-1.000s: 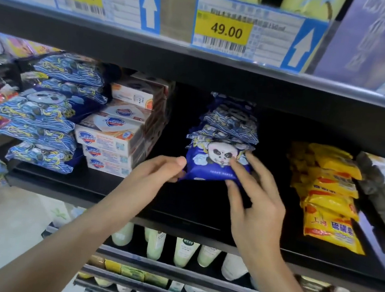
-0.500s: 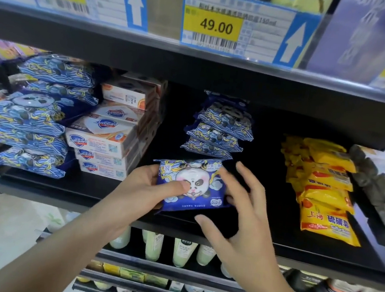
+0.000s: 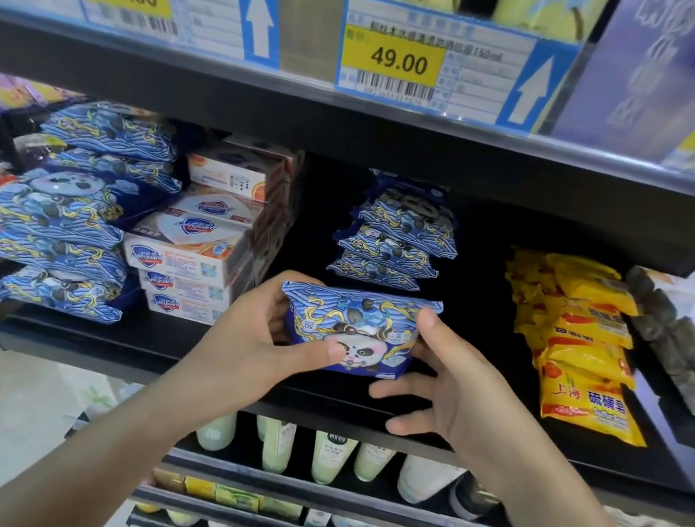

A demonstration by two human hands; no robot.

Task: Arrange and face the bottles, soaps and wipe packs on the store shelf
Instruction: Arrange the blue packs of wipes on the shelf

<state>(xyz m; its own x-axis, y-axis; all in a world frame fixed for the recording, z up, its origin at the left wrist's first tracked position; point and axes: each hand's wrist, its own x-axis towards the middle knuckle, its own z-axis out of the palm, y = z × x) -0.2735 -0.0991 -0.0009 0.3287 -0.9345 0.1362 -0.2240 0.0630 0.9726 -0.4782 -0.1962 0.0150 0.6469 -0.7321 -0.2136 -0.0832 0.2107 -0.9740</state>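
Note:
A blue panda wipe pack is held in front of the black shelf, its printed face turned toward me. My left hand grips its left end, thumb across the front. My right hand holds its right end with thumb on top and the other fingers spread below. Behind it, a stack of three matching wipe packs lies deeper on the shelf. More blue wipe packs are piled at the left, next to stacked white soap boxes.
Yellow soap packets are stacked at the right, with grey lumpy packs beyond them. Price tags hang on the shelf above. Pale green bottles stand on the shelf below.
The front wipe pack left the stack and came forward toward the shelf edge. Both hands now hold it by its ends, and it has been turned in the hands.

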